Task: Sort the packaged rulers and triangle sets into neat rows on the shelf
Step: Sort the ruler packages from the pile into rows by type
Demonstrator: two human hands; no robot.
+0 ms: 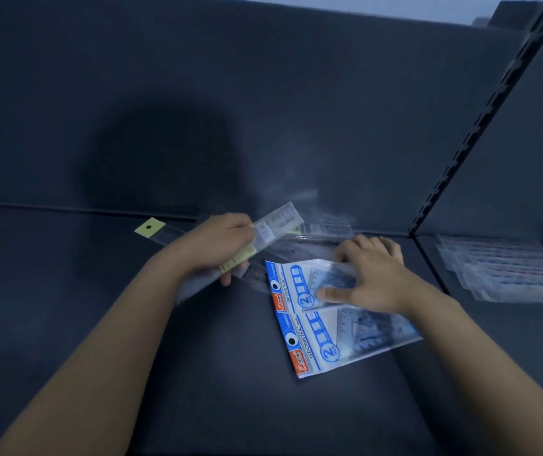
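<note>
While the dark shelf runs back to its rear panel and a slotted upright marks off the next bay, where a row of clear packets lies, two blue-headed triangle sets sit overlapped on the shelf just right of centre. Left hand has its grip closed round a bundle of clear ruler packets, fingers curled underneath. Right hand lies spread on the upper triangle set, thumb pressed flat, grip loose and clasping nothing.
</note>
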